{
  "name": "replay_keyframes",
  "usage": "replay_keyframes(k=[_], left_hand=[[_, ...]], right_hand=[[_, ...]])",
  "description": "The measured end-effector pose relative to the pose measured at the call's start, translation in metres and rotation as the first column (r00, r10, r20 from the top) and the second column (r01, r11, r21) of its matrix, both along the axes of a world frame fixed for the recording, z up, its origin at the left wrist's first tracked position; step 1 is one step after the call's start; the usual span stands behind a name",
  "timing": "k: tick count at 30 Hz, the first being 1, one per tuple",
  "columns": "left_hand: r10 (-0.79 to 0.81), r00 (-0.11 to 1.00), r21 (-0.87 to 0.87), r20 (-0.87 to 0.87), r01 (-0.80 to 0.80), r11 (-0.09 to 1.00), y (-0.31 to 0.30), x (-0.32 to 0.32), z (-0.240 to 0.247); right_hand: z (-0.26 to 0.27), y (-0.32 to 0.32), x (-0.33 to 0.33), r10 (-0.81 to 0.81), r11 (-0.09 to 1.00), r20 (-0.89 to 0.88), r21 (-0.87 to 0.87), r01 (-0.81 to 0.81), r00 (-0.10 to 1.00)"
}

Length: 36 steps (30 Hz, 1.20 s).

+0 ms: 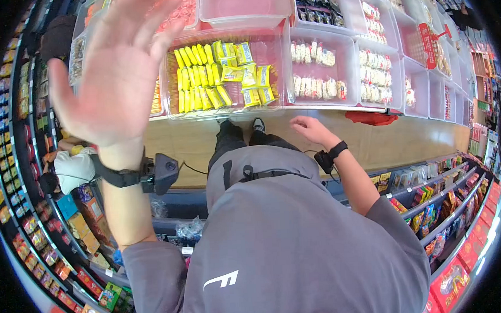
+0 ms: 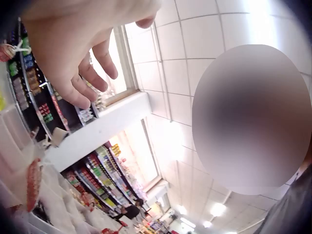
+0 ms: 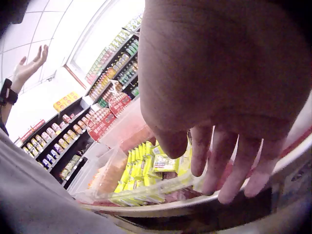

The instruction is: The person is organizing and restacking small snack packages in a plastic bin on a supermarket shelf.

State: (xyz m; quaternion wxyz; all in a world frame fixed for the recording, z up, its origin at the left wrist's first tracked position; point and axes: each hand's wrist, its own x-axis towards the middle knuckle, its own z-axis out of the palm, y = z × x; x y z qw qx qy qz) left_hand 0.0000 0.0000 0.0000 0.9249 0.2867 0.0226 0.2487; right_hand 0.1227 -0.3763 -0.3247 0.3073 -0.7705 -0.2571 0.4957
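My left hand (image 1: 119,86) is raised close to the head camera, palm up with its fingers spread, and holds nothing. It overlaps the left part of the bins in this view. In the left wrist view the same hand (image 2: 80,46) shows against ceiling and shelves. Low at my right side, my right hand (image 1: 315,132) hangs with loose fingers and nothing in it, short of the counter edge. Nearest in front is a clear bin (image 1: 268,49) with several rows of small yellow packets (image 1: 199,75). The right wrist view shows the right hand (image 3: 224,97) over part of those packets.
To the right stand bins of white wrapped snacks (image 1: 320,86), and at the top a bin of dark packets (image 1: 319,5). A red cloth or bag (image 1: 370,117) hangs below the counter. Shelves of snacks (image 1: 443,209) run behind me. A person in white (image 1: 75,170) is at the left.
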Motion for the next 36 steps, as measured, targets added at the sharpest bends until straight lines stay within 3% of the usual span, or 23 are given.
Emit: replay_keyframes(k=[4, 7, 9, 10, 12, 13, 15, 18, 27, 29, 30, 33, 36], left_hand=[[0.016, 0.987, 0.227, -0.160, 0.021, 0.974, 0.037, -0.028, -0.088], [0.092, 0.882, 0.527, -0.463, 0.190, 0.828, 0.058, -0.051, -0.171], [0.207, 0.741, 0.662, -0.639, 0.392, 0.639, 0.062, -0.063, -0.217], [0.342, 0.673, 0.751, -0.656, 0.534, 0.389, 0.065, -0.073, -0.252], [0.456, 0.527, 0.661, -0.717, 0.721, 0.207, 0.056, -0.086, -0.274], [0.429, 0.453, 0.569, -0.781, 0.799, 0.193, 0.056, -0.092, -0.285], [0.446, 0.511, 0.581, -0.735, 0.813, 0.027, 0.053, -0.114, -0.318], [0.422, 0.614, 0.640, -0.667, 0.762, -0.096, 0.053, -0.137, -0.349], [0.287, 0.622, 0.648, -0.728, 0.761, -0.006, 0.071, -0.149, -0.364], [0.268, 0.629, 0.657, -0.730, 0.754, 0.023, 0.076, -0.150, -0.362], [0.216, 0.606, 0.634, -0.766, 0.766, 0.100, 0.078, -0.151, -0.364], [0.177, 0.590, 0.613, -0.788, 0.776, 0.148, 0.082, -0.152, -0.368], [0.191, 0.656, 0.682, -0.730, 0.715, 0.149, 0.083, -0.152, -0.378]], right_hand=[[0.023, 0.052, -0.002, 0.008, 0.993, 0.043, 0.115, -0.013, 0.999], [0.026, 0.092, -0.007, 0.052, 0.993, 0.085, 0.105, -0.061, 0.995], [0.023, 0.112, -0.010, 0.091, 0.993, 0.134, 0.067, -0.101, 0.987], [0.015, 0.122, -0.012, 0.108, 0.991, 0.164, 0.061, -0.119, 0.980], [0.015, 0.140, -0.018, 0.139, 0.988, 0.211, 0.038, -0.150, 0.968], [0.010, 0.145, -0.021, 0.147, 0.987, 0.224, 0.027, -0.156, 0.963], [-0.010, 0.153, -0.031, 0.160, 0.986, 0.246, 0.002, -0.165, 0.956], [-0.018, 0.167, -0.043, 0.249, 0.968, 0.304, -0.082, -0.235, 0.919], [-0.021, 0.236, -0.069, 0.169, 0.985, 0.246, -0.014, -0.171, 0.955], [-0.027, 0.259, -0.068, 0.263, 0.964, 0.318, -0.065, -0.256, 0.911], [-0.030, 0.269, -0.068, 0.310, 0.950, 0.353, -0.092, -0.297, 0.883], [-0.042, 0.301, -0.076, 0.427, 0.880, 0.378, -0.383, -0.281, 0.822], [-0.061, 0.321, -0.081, 0.468, 0.853, 0.424, -0.446, -0.272, 0.775]])
